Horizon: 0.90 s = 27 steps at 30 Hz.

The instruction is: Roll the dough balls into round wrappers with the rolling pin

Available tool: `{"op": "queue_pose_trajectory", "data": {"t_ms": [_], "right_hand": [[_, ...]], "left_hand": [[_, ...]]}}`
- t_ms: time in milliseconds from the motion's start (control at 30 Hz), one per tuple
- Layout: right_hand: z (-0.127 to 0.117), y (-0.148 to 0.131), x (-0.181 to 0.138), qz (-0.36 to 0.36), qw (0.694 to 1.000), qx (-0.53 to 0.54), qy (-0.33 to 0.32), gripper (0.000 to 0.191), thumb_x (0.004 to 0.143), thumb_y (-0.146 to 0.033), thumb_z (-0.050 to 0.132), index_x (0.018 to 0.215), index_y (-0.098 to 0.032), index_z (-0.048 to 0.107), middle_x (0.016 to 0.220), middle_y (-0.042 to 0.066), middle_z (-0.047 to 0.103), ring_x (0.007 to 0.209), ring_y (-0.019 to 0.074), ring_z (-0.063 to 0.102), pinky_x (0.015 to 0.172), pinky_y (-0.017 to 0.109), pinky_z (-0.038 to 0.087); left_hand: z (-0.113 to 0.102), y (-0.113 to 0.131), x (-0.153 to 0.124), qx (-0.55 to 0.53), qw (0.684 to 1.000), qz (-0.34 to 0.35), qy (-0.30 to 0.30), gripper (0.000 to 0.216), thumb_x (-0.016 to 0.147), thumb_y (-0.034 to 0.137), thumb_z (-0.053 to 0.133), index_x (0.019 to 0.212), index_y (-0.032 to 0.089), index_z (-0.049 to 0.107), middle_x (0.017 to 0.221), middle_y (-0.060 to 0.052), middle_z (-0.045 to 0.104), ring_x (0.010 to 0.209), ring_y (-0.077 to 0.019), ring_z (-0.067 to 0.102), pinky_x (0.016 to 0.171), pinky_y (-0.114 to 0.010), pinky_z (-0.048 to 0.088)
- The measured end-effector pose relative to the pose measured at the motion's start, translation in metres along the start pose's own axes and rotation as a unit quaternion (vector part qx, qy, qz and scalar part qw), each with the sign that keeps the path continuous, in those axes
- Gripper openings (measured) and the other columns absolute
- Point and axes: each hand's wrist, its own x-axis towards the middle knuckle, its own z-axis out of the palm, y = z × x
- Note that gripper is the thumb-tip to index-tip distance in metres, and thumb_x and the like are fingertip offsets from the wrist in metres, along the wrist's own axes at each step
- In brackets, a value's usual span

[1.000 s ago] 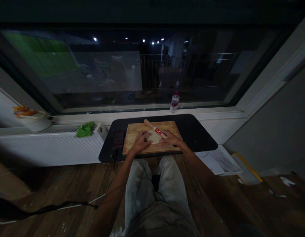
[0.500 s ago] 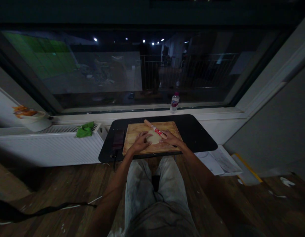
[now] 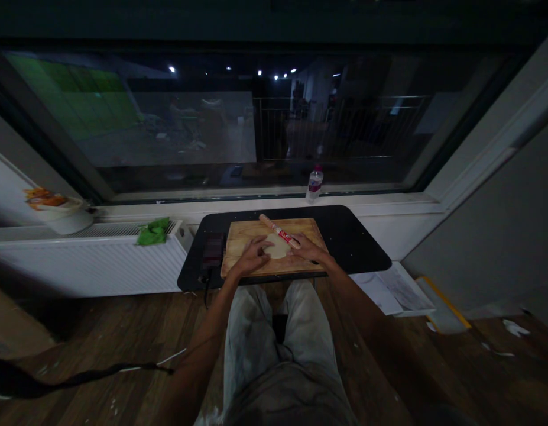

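A flat, pale round of dough (image 3: 277, 248) lies on a wooden cutting board (image 3: 242, 234). My left hand (image 3: 255, 254) rests at the dough's left edge, its thumb and fingers spread apart. On the opposite side, my right hand (image 3: 308, 248) has its fingers stretched toward the dough's right edge. A wooden rolling pin (image 3: 278, 231) with a red-and-white wrapper lies slanted along the dough's far side, its near end close against my right fingers. Whether those fingers touch the pin cannot be made out.
The board sits on a black table (image 3: 353, 242). A dark blurred device (image 3: 213, 248) with a cable lies left of it. A water bottle (image 3: 314, 184) stands on the windowsill behind. A green cloth (image 3: 153, 232) and white pot (image 3: 65, 218) are on the radiator (image 3: 123, 263).
Both hands stay at the dough's edges, with hardly any movement. The dough and rolling pin keep their places; the view shifts very slightly.
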Motion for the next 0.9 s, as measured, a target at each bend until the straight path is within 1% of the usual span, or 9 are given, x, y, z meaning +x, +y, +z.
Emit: {"op": "queue_pose_trajectory", "data": {"t_ms": [200, 400, 600, 733, 900], "right_hand": [[0.0028, 0.0034, 0.0016, 0.012, 1.000, 0.000, 0.007, 0.069, 0.077, -0.031, 0.098, 0.142, -0.018, 0.078, 0.143, 0.014, 0.074, 0.132, 0.0339, 0.067, 0.122, 0.049, 0.050], [0.0030, 0.0042, 0.0012, -0.005, 1.000, 0.003, 0.010, 0.068, 0.077, -0.033, 0.099, 0.141, -0.020, 0.079, 0.140, 0.011, 0.076, 0.132, 0.0335, 0.067, 0.122, 0.049, 0.051], [0.0027, 0.0006, 0.0002, 0.004, 1.000, 0.010, 0.003, 0.064, 0.077, -0.029, 0.097, 0.138, -0.019, 0.080, 0.141, 0.012, 0.075, 0.130, 0.0343, 0.068, 0.121, 0.048, 0.052], [0.0034, 0.0021, 0.0009, -0.002, 1.000, 0.019, -0.002, 0.067, 0.078, -0.029, 0.096, 0.143, -0.020, 0.078, 0.143, 0.012, 0.075, 0.132, 0.0341, 0.068, 0.122, 0.048, 0.051], [0.0037, 0.0066, 0.0024, -0.003, 1.000, 0.005, 0.009, 0.070, 0.077, -0.031, 0.097, 0.143, -0.021, 0.077, 0.146, 0.013, 0.073, 0.135, 0.0339, 0.066, 0.125, 0.050, 0.049]], "left_hand": [[0.0025, 0.0012, 0.0017, 0.020, 1.000, -0.011, 0.008, 0.042, 0.090, 0.023, 0.081, 0.131, 0.030, 0.084, 0.164, -0.011, 0.063, 0.156, -0.0357, 0.053, 0.137, -0.060, 0.038], [0.0046, 0.0012, 0.0029, 0.021, 0.999, -0.016, 0.023, 0.044, 0.084, 0.020, 0.086, 0.128, 0.030, 0.085, 0.162, -0.010, 0.064, 0.152, -0.0362, 0.055, 0.135, -0.060, 0.041], [0.0022, 0.0018, 0.0014, 0.022, 1.000, -0.014, 0.013, 0.046, 0.085, 0.021, 0.088, 0.130, 0.030, 0.085, 0.163, -0.010, 0.063, 0.153, -0.0362, 0.055, 0.135, -0.059, 0.040], [0.0037, 0.0036, 0.0008, 0.029, 0.999, -0.021, 0.017, 0.046, 0.085, 0.026, 0.089, 0.131, 0.030, 0.084, 0.165, -0.011, 0.062, 0.154, -0.0370, 0.055, 0.135, -0.061, 0.039], [0.0053, 0.0073, 0.0009, 0.042, 0.999, -0.024, 0.023, 0.049, 0.082, 0.023, 0.091, 0.129, 0.030, 0.084, 0.163, -0.009, 0.064, 0.151, -0.0378, 0.056, 0.133, -0.061, 0.041]]}}
